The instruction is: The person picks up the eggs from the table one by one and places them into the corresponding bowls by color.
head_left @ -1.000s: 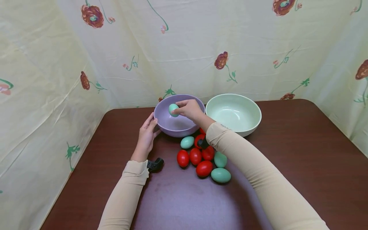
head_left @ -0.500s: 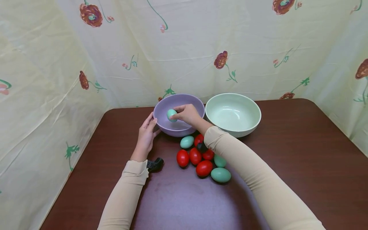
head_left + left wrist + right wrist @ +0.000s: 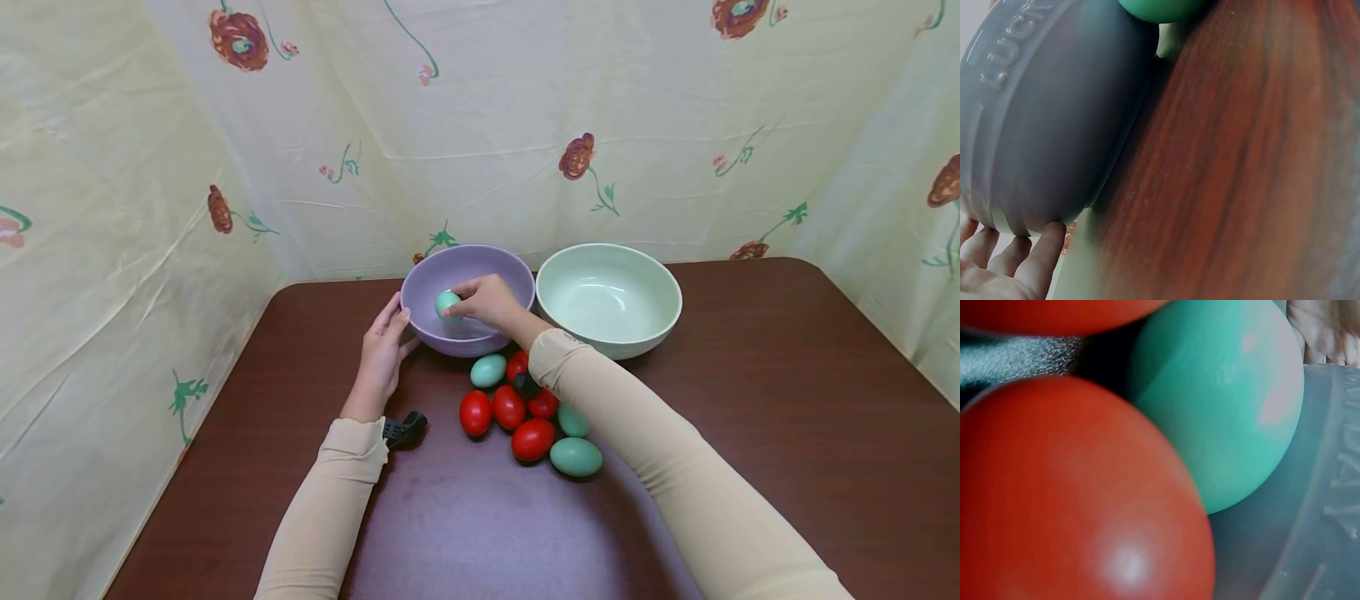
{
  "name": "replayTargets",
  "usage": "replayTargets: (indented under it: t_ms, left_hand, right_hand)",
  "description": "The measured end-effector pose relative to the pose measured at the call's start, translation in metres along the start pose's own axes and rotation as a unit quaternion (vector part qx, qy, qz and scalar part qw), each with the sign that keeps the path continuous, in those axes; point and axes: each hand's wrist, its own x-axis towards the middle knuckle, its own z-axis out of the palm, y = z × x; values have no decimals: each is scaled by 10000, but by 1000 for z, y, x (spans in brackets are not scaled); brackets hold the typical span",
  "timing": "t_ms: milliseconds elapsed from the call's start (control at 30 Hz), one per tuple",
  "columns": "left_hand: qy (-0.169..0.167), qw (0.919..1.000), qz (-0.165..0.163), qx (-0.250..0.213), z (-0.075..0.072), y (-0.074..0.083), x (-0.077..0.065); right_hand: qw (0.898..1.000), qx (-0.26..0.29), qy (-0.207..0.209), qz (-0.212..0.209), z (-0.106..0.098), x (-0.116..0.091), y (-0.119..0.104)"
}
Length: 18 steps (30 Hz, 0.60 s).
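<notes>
My right hand (image 3: 491,300) pinches a pale green egg (image 3: 447,306) between thumb and fingers, low inside the purple bowl (image 3: 468,347). My left hand (image 3: 381,358) rests against the left outer side of that bowl, thumb by the rim. In the left wrist view, its nearly straight fingers (image 3: 1041,256) touch the bowl wall (image 3: 1066,125), which bears raised letters. In front of the bowl lie several red eggs (image 3: 533,440) and green eggs (image 3: 576,457); the right wrist and sleeve partly cover some. Close up in the right wrist view are a red egg (image 3: 1085,500) and a green egg (image 3: 1229,412).
A pale green bowl (image 3: 611,312) stands right beside the purple one. Both are near the back edge of the dark brown table (image 3: 787,400). A flowered cloth (image 3: 480,125) hangs behind and at the sides. Black straps (image 3: 405,430) sit at the wrists.
My right hand has lowered the green egg deeper into the purple bowl, moving slightly left and down. My left hand stays at the bowl's side.
</notes>
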Motion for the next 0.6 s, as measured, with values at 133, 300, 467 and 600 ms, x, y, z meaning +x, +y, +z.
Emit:
replayTargets:
  t_ms: [133, 300, 467, 600]
  left_hand:
    - [-22, 10000, -1, -3, -1, -1, 0]
    - [10, 10000, -66, -8, -2, -2, 0]
    - [-23, 10000, -10, -15, 0, -2, 0]
    - [-6, 10000, -9, -9, 0, -1, 0]
  right_hand:
    - [9996, -270, -2, -58, 1, 0, 2]
    - [9987, -485, -179, -46, 2, 1, 4]
    - [9984, -509, -256, 49, 2, 2, 3]
    - [9972, -652, -352, 40, 1, 2, 2]
